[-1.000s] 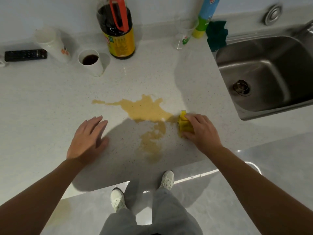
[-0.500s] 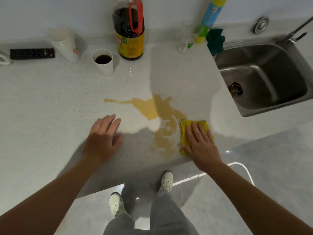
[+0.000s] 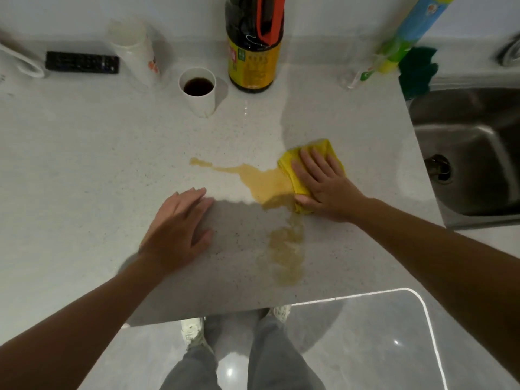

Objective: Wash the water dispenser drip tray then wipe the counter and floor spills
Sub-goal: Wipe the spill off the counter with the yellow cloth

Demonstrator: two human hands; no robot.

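Note:
A brownish-yellow spill (image 3: 261,182) spreads across the middle of the pale speckled counter (image 3: 84,170), with a fainter smear (image 3: 287,257) trailing toward the front edge. My right hand (image 3: 323,187) presses flat on a folded yellow cloth (image 3: 306,161) at the spill's right end. To the left of the spill, my left hand (image 3: 180,232) rests palm-down on the counter with fingers spread and nothing in it. No drip tray is in view.
At the back stand a white cup of dark liquid (image 3: 198,90), a dark sauce bottle (image 3: 254,52), a tipped white cup (image 3: 135,49), a black remote (image 3: 81,62) and a colourful bottle (image 3: 402,38). A green cloth (image 3: 417,71) lies beside the steel sink (image 3: 467,153). Below is grey floor (image 3: 365,347).
My right hand has slid the yellow cloth away from me along the spill's right side, leaving a thinner smear near the front edge. My left hand has stayed flat on the counter.

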